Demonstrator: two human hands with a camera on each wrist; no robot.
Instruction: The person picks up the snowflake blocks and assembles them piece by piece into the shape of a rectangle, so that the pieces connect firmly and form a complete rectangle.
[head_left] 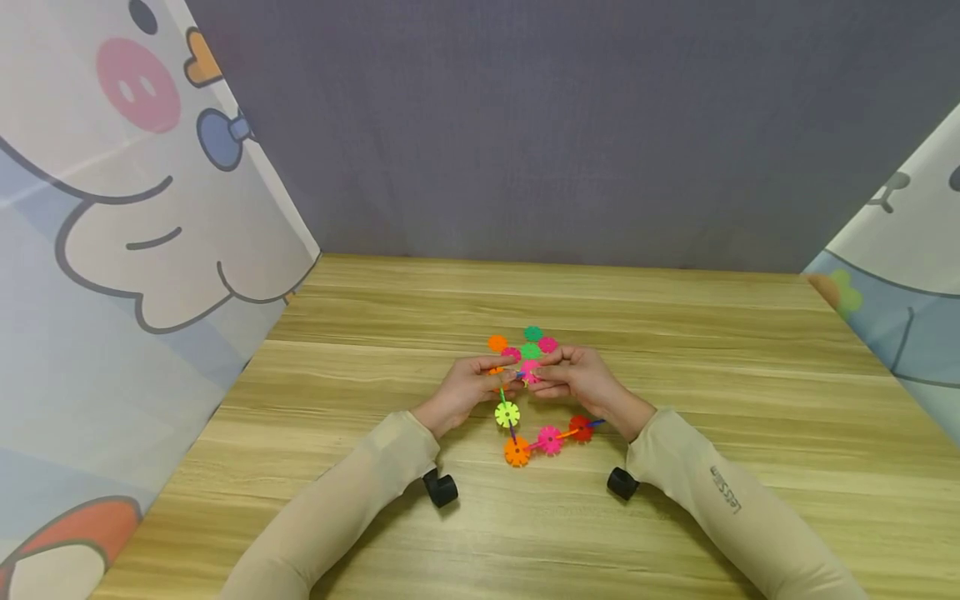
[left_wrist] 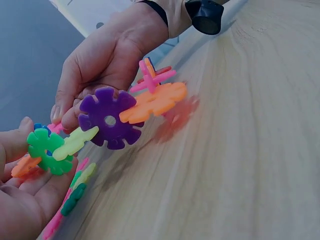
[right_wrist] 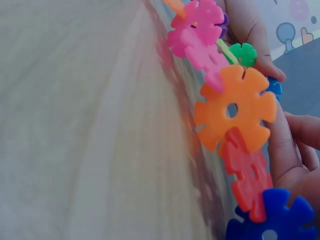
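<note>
A chain of slotted snowflake discs curves below both hands, with a yellow disc (head_left: 507,414), an orange disc (head_left: 517,451), a pink disc (head_left: 550,440) and a red disc (head_left: 581,428). My left hand (head_left: 467,390) holds the chain's left end, near a green disc (left_wrist: 50,151) and a blue disc (right_wrist: 274,88). Opposite it, my right hand (head_left: 587,385) pinches a pink disc (head_left: 530,371) close to the blue one. Fingers partly hide where these two meet. In the right wrist view, a dark blue disc (right_wrist: 280,220) forms the near end.
Loose discs lie just beyond the hands: an orange one (head_left: 498,342), a teal one (head_left: 533,333), a green one (head_left: 531,352) and pink ones (head_left: 548,344). The wooden table (head_left: 360,333) meets a grey panel (head_left: 562,133) behind; cartoon-printed sheets flank both sides.
</note>
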